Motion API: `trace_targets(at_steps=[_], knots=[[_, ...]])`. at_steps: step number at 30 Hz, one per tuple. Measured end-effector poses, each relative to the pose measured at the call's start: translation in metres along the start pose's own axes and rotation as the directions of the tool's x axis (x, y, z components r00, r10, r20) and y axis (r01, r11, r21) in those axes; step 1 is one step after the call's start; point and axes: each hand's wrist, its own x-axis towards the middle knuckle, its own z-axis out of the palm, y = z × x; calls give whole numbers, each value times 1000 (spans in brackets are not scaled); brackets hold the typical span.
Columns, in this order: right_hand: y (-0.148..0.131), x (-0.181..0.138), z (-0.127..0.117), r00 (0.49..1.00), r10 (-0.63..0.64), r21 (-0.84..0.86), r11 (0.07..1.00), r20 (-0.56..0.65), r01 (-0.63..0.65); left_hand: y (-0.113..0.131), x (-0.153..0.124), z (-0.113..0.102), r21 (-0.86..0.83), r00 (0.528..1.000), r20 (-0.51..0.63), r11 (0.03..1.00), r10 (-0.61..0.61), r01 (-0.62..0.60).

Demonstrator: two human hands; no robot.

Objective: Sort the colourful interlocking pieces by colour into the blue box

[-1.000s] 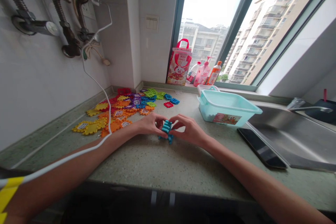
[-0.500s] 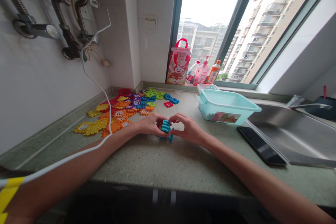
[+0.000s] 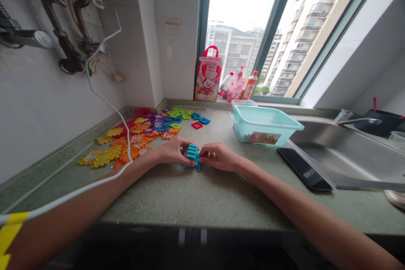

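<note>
A small assembly of teal interlocking plastic pieces [image 3: 192,152] is held just above the counter in the middle of the view. My left hand [image 3: 174,150] is closed around its left side, thumb at the front. From the right, my right hand [image 3: 218,156] pinches the edge of the same assembly with bent fingers. Behind and left of my left hand spreads a pile of flat, gear-edged pieces in yellow, orange [image 3: 148,136], purple, green, blue and red. A single red piece [image 3: 196,125] lies apart, beside blue ones.
A mint plastic tub [image 3: 268,118] stands right of my hands. A black phone [image 3: 304,168] lies before the steel sink [image 3: 348,156]. A white cable [image 3: 125,124] hangs across my left forearm. Bottles [image 3: 236,87] and a pink bag [image 3: 209,78] line the windowsill.
The view has turned slightly right, so everything sits further left. My right hand's fingers have closed in on the right side of the teal assembly, while my left hand keeps its hold.
</note>
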Motion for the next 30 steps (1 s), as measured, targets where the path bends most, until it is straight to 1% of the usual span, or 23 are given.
trace_targets(at_steps=[3, 5, 9, 11, 13, 15, 18, 21, 25, 28, 30], knots=[[-5, 0, -2, 1000, -17, -16, 1000, 14, 18, -2, 0, 1, 2, 1000, -3, 1000, -6, 6], [-7, -1, -4, 999, -24, -37, 999, 25, 25, -3, 0, -3, -8, 1000, 12, 1000, -9, 9], [-6, -2, -6, 1000, -2, -82, 997, 19, 3, -3, -4, -21, -22, 991, 123, 998, -53, 56], [-5, -3, -7, 1000, 8, -88, 996, 16, -7, -4, -7, -30, -20, 988, 149, 999, -47, 50], [-4, -4, -8, 1000, 4, -91, 996, 6, -3, -7, -9, -35, -6, 992, 126, 1000, -10, 11], [-6, -4, -7, 1000, 1, -89, 996, -17, -2, -10, -9, -36, 30, 996, 92, 999, 19, -22], [-10, -4, -6, 999, 12, -61, 998, -47, -15, -14, -8, -34, 102, 997, 77, 994, 18, -26], [-13, -4, -5, 998, 12, -25, 1000, -63, -13, -13, -8, -32, 131, 996, 90, 991, 10, -22], [-14, -4, -5, 997, -23, -16, 1000, -70, 22, -12, -9, -32, 115, 995, 101, 993, 14, -26], [-13, -4, -4, 997, -42, -20, 999, -71, 41, -13, -9, -31, 65, 996, 73, 997, 46, -50], [-10, -4, -3, 997, -50, -13, 999, -64, 49, -13, -8, -28, 42, 998, 48, 998, 38, -40]])
